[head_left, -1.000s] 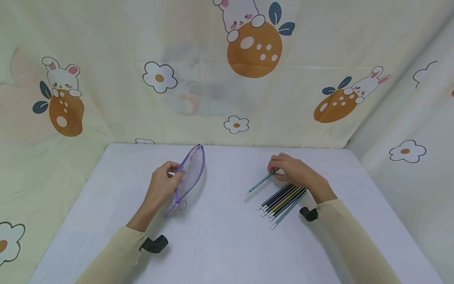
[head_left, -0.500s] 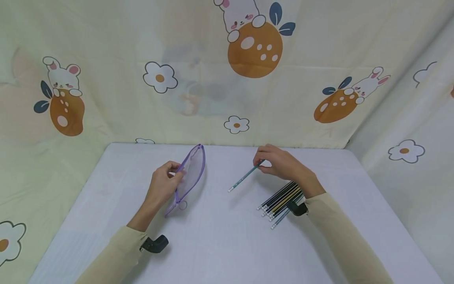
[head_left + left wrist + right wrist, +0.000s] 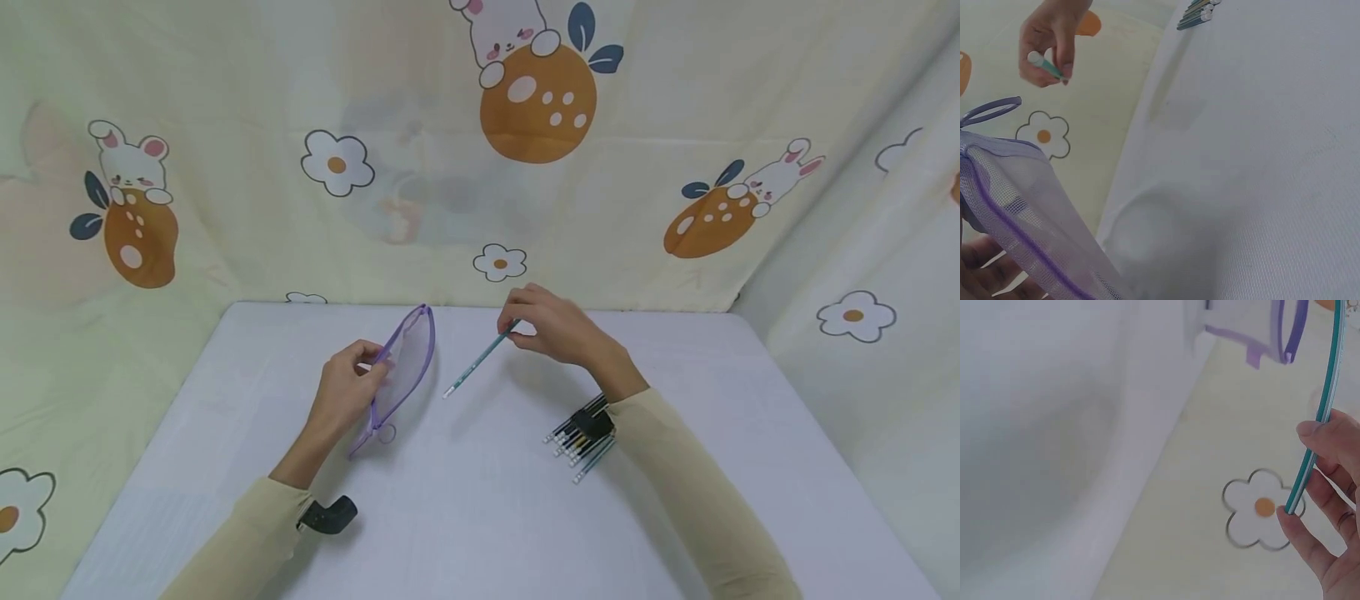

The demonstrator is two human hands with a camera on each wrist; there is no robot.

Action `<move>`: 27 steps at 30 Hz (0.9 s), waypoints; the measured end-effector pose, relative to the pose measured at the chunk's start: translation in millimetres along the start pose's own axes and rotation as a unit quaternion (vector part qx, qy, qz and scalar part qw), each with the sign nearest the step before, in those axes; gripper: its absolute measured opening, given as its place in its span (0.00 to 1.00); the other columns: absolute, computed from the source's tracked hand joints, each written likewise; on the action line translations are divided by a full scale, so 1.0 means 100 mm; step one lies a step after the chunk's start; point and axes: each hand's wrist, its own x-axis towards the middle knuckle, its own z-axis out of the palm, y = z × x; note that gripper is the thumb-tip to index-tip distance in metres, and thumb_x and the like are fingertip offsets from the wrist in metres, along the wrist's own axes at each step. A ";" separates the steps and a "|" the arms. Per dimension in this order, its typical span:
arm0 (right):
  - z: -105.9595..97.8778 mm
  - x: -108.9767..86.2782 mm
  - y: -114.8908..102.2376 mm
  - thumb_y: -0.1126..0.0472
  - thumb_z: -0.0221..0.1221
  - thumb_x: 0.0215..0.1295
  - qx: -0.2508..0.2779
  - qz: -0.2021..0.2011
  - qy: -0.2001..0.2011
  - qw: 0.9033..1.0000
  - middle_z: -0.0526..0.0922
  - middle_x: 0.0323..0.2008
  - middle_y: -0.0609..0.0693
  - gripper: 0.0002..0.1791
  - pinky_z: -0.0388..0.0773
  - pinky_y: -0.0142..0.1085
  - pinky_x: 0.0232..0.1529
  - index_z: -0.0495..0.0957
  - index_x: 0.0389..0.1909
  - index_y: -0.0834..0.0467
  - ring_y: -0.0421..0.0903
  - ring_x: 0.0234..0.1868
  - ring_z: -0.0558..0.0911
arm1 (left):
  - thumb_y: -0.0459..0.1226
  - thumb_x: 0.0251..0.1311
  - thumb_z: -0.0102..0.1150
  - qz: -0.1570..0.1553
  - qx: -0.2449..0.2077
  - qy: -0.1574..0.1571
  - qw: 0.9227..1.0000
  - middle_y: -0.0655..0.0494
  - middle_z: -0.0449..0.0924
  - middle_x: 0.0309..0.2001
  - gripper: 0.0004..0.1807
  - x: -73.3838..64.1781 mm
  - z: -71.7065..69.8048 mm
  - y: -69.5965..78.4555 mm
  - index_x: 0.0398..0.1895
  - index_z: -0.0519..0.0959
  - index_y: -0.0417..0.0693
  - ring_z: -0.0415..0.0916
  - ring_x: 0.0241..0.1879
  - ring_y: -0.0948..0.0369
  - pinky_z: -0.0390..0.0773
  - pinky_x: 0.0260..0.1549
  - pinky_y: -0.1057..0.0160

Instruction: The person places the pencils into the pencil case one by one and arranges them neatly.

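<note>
My left hand [image 3: 348, 381] pinches the near side of a mesh pouch [image 3: 405, 367] with purple edging, its mouth spread wide. In the left wrist view the pouch's mesh [image 3: 1035, 206] and a purple loop [image 3: 991, 111] show, with fingers behind it. To the right, my right hand [image 3: 558, 327] holds a teal pencil [image 3: 480, 362] in the air, white eraser end pointing down and left toward the pouch. The right wrist view shows thumb and fingers on the pencil [image 3: 1319, 437], one fingertip at its lower end there.
Several pencils [image 3: 573, 442], mostly dark with white erasers, lie in a bundle on the white table [image 3: 465, 517], partly hidden by the right wrist's black camera [image 3: 592, 422]. A printed curtain [image 3: 420, 167] hangs behind the table's far edge.
My right hand has carried the teal pencil left and away from the bundle, up toward the pouch. The left hand and pouch have stayed nearly still.
</note>
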 end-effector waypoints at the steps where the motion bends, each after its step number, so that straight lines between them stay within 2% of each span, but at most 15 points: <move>1: 0.01 0.04 -0.02 0.64 0.70 0.60 -0.001 -0.006 0.006 1.000 0.79 0.40 0.41 0.09 0.81 0.36 0.44 0.85 0.38 0.48 0.43 0.47 0.75 | 0.38 0.67 0.60 0.000 0.000 0.000 1.000 0.45 0.83 0.46 0.13 0.00 0.00 0.00 0.49 0.82 0.40 0.83 0.37 0.51 0.79 0.29 0.65; 6: 0.06 0.19 -0.11 0.65 0.71 0.59 0.001 -0.026 0.018 0.999 0.80 0.40 0.42 0.09 0.81 0.34 0.42 0.85 0.37 0.49 0.43 0.48 0.75 | 0.38 0.66 0.60 -0.006 0.000 0.003 1.000 0.45 0.83 0.46 0.13 -0.02 0.00 -0.01 0.48 0.82 0.40 0.83 0.36 0.51 0.80 0.29 0.65; 13: 0.11 0.36 -0.21 0.63 0.70 0.61 -0.003 -0.045 0.012 0.999 0.80 0.41 0.43 0.07 0.80 0.34 0.40 0.85 0.38 0.49 0.44 0.48 0.75 | 0.38 0.66 0.60 -0.006 -0.001 0.005 1.000 0.45 0.82 0.46 0.13 -0.03 0.01 -0.02 0.48 0.82 0.39 0.82 0.36 0.54 0.80 0.27 0.65; 18: 0.10 0.49 -0.26 0.62 0.70 0.62 -0.016 -0.058 0.008 0.998 0.80 0.41 0.43 0.06 0.80 0.33 0.40 0.85 0.38 0.49 0.43 0.46 0.75 | 0.38 0.66 0.60 -0.003 -0.006 0.003 1.000 0.44 0.83 0.46 0.13 -0.01 0.01 0.00 0.48 0.82 0.39 0.83 0.36 0.52 0.80 0.27 0.65; 27: 0.19 0.67 -0.35 0.60 0.70 0.63 -0.037 -0.052 -0.029 0.998 0.79 0.42 0.41 0.08 0.78 0.31 0.41 0.85 0.41 0.47 0.42 0.47 0.74 | 0.38 0.66 0.60 0.000 0.002 0.006 1.000 0.46 0.84 0.45 0.12 -0.01 0.01 0.02 0.46 0.82 0.41 0.82 0.36 0.52 0.80 0.28 0.65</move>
